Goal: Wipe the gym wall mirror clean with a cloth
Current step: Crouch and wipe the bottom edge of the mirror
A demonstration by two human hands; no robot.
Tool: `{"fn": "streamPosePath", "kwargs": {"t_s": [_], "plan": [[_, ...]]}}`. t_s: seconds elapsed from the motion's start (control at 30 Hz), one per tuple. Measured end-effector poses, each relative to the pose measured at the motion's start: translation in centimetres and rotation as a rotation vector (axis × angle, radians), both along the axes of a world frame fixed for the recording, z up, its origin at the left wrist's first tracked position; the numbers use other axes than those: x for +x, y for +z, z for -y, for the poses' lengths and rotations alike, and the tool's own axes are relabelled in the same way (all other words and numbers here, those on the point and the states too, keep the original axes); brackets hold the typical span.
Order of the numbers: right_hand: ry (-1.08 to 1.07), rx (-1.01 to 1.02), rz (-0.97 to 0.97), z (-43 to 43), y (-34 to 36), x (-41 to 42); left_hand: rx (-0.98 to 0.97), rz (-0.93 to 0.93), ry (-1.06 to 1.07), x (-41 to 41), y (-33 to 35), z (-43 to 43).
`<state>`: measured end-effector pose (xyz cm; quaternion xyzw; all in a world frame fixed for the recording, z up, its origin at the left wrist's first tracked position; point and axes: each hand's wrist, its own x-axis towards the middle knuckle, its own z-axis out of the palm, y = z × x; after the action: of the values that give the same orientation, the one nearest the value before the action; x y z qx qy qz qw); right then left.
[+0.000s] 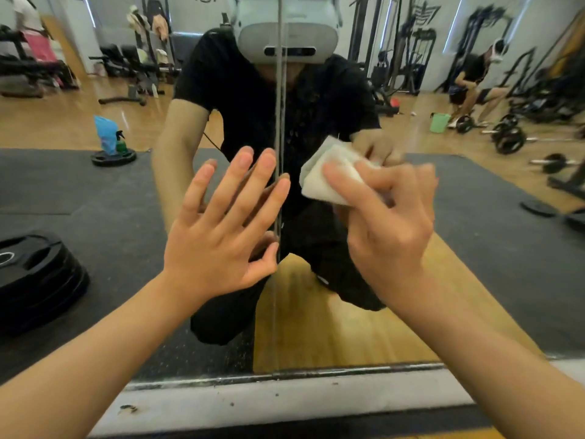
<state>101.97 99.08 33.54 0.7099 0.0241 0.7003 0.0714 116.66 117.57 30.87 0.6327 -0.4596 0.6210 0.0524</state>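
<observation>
Mid-wipe, I judge: my right hand (pixel 389 223) pinches the cloth (pixel 329 180) against the mirror (pixel 95 185); left hand (pixel 221 229) braces, fingers spread; low specks (pixel 234 356) unwiped.

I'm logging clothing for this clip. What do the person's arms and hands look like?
Both forearms are bare, with no gloves, watch or rings on the left hand or right hand. The mirror reflection shows short black sleeves.

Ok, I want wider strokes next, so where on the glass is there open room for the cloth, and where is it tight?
Open: the mirror right of the right hand, and the strip under both hands down to the bottom frame. Tight: around the seam, where the left hand presses flat beside the cloth.
</observation>
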Motion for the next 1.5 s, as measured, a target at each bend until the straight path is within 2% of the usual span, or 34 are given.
{"fn": "streamPosePath", "kwargs": {"t_s": [0.1,0.2,0.23,0.37,0.43,0.53,0.63,0.7,0.8,0.87,1.03,1.1,1.17,1.3,1.37,1.43,1.5], "plan": [[-0.057,-0.070,-0.167,-1.2,-6.8,-0.7,0.010,0.016,-0.009,0.1,-0.1,0.0],[-0.073,-0.187,-0.340,-0.5,-7.1,-2.4,0.010,0.008,-0.009,0.0,-0.1,-0.1],[-0.068,-0.196,-0.336,-0.3,-5.3,-2.6,0.009,0.007,-0.011,0.0,-0.1,-0.1],[-0.071,-0.003,-0.078,-0.4,5.2,-1.2,0.005,-0.002,-0.030,0.0,0.0,-0.1],[0.014,0.037,-0.080,-1.3,7.1,0.1,0.007,-0.006,-0.034,0.0,0.0,-0.1],[0.093,0.071,-0.258,-2.9,4.1,0.6,0.008,-0.001,-0.047,0.3,-0.2,-0.2],[-0.046,-0.189,-0.278,-1.9,3.0,-0.5,-0.007,-0.005,-0.075,0.4,-0.2,-0.1],[-0.069,-0.232,-0.213,-1.8,5.7,0.0,-0.008,-0.015,-0.101,0.5,-0.2,-0.1],[-0.015,-0.127,-0.066,-2.7,8.9,1.8,-0.008,-0.013,-0.113,0.5,-0.2,-0.1],[0.008,-0.068,-0.058,-3.3,7.9,2.2,-0.006,-0.020,-0.117,0.4,-0.2,-0.2],[-0.061,-0.149,-0.240,-0.9,1.1,-0.4,0.004,-0.015,-0.101,0.5,-0.2,-0.2],[-0.109,-0.219,-0.270,-0.3,1.4,-1.4,-0.002,-0.013,-0.094,0.5,-0.2,-0.2],[-0.131,-0.211,-0.192,0.0,3.9,-1.4,-0.002,-0.009,-0.082,0.4,-0.2,-0.2],[-0.048,-0.009,-0.039,-0.8,6.5,0.4,0.005,-0.003,-0.069,0.3,0.0,-0.2],[-0.012,-0.043,-0.087,-0.8,3.4,0.1,0.002,-0.002,-0.071,0.3,-0.1,-0.2],[-0.033,-0.171,-0.226,-0.1,0.2,-1.4,0.005,-0.002,-0.064,0.3,-0.1,-0.1],[-0.070,-0.298,-0.329,0.9,-0.1,-2.8,0.007,-0.002,-0.060,0.3,-0.1,-0.1]]}}
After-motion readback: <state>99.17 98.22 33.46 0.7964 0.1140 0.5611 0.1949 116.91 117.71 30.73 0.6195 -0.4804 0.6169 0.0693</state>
